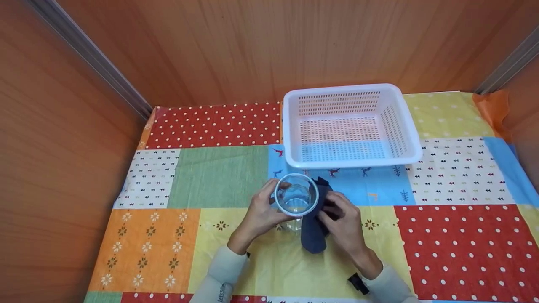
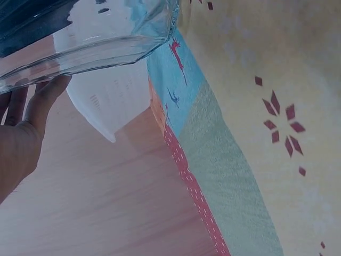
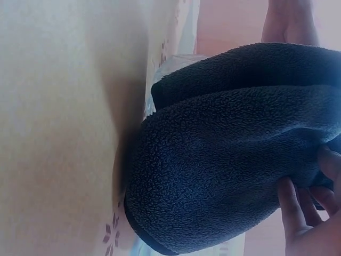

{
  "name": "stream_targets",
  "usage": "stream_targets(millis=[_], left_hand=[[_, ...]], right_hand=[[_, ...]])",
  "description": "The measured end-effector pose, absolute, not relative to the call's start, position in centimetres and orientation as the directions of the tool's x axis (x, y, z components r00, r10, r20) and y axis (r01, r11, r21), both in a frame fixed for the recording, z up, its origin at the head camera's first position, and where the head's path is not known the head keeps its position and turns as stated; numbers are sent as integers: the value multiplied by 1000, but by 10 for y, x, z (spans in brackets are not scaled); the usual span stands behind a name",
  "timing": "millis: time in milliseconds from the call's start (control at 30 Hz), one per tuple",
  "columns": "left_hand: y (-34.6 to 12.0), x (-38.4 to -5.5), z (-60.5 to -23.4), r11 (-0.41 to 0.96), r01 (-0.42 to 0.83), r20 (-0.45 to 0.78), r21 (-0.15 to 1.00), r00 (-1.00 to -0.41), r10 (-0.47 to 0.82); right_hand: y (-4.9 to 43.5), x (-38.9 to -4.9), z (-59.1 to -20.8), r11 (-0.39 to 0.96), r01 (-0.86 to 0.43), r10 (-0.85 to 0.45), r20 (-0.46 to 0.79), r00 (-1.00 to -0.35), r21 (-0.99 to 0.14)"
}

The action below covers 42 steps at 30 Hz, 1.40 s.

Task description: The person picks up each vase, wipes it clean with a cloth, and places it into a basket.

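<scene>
Two bare hands: left hand, right hand. No rings seen. Pale grey-white long sleeves reach both wrists. Small dark lettering on left cuff. Black strap or device at right wrist, 6 o'clock edge of head view.

Two forearms in pale sleeves reach forward, converging at centre. Left hand raised, fingers curled in grip, thumb toward body. Right hand close beside it, palm down, fingers bent, pinching.
</scene>
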<state>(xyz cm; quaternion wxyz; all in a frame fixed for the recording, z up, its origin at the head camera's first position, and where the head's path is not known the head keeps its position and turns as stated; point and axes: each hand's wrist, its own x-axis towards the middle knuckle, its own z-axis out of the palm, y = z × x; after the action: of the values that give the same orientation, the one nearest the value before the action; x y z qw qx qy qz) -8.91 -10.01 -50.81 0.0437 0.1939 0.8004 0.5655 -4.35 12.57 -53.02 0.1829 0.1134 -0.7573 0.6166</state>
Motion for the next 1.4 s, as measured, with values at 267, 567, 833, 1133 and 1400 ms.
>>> stream_targets(millis=[267,567,833,1133,1400], left_hand=[[-87,-89,-509,275,281,169,920,-914,369],[-74,-88,-509,278,300,184,913,-908,376],[-72,-90,-508,280,312,156,908,-871,465],[-76,-94,-510,269,325,155,907,-850,504],[-77,-94,-510,250,334,179,909,-854,489]], right_hand=[[137,-40,-530,232,-380,66,404,-912,-895],[151,-38,-530,245,-383,64,409,-911,-891],[158,-35,-531,236,-381,72,407,-911,-894],[157,-34,-531,237,-399,83,428,-900,-886],[155,-34,-532,234,-375,84,403,-912,-897]])
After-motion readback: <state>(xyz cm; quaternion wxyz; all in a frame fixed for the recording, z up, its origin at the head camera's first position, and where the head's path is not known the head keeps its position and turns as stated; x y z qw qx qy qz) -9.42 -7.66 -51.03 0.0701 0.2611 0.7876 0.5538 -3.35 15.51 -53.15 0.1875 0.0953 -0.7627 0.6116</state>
